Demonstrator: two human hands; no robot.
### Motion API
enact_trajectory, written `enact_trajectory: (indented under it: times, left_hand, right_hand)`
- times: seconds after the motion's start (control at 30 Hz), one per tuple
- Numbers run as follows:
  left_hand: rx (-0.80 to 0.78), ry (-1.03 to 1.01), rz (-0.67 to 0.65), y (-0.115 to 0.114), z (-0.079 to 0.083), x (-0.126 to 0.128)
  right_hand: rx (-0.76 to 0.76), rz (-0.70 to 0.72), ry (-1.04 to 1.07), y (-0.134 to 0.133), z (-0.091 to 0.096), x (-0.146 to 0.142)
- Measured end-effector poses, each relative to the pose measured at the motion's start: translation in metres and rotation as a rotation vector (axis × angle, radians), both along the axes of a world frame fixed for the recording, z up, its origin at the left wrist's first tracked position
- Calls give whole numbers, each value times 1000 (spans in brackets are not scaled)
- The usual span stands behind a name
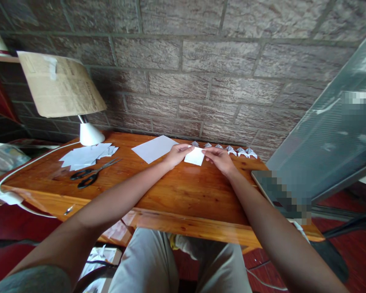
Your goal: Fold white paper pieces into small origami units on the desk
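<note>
A small folded white paper [195,156] lies on the wooden desk [183,195] near its far side. My left hand [177,154] pinches the paper's left top corner with closed fingers. My right hand [219,159] presses its fingertips together on the paper's right edge. Both hands hold the same sheet, just above or on the desk top. A larger flat white sheet [154,148] lies just left of my left hand.
A row of several small folded paper figures [232,149] stands by the brick wall. A stack of white paper squares [87,155] and black scissors [93,174] lie at the left, near a white lamp [90,134] with a cable. An open laptop [293,191] sits at the right.
</note>
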State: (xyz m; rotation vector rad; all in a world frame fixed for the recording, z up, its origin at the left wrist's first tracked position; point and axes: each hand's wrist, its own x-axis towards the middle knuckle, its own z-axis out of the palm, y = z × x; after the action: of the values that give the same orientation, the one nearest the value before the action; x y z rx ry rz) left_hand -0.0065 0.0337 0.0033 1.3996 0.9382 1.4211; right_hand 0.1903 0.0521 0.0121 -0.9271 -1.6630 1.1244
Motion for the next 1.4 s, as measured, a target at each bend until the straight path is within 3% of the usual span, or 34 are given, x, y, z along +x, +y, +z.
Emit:
enact_trajectory:
  times: [0.4, 0.67, 1.0, 1.27, 1.4]
  left_hand:
    - [-42, -55, 11, 5, 0, -8]
    - [-31, 67, -7, 6, -3, -10]
    - [-78, 6, 16, 1, 3, -11]
    - [55, 185, 93, 2, -1, -8]
    - [6, 173, -12, 0, -2, -7]
  right_hand:
    - [-21, 65, -41, 3, 3, -8]
    - [-54, 64, -9, 2, 1, -10]
    - [20, 113, -36, -4, 10, -13]
    - [18, 175, 36, -1, 2, -11]
    - [15, 144, 69, -2, 2, -9]
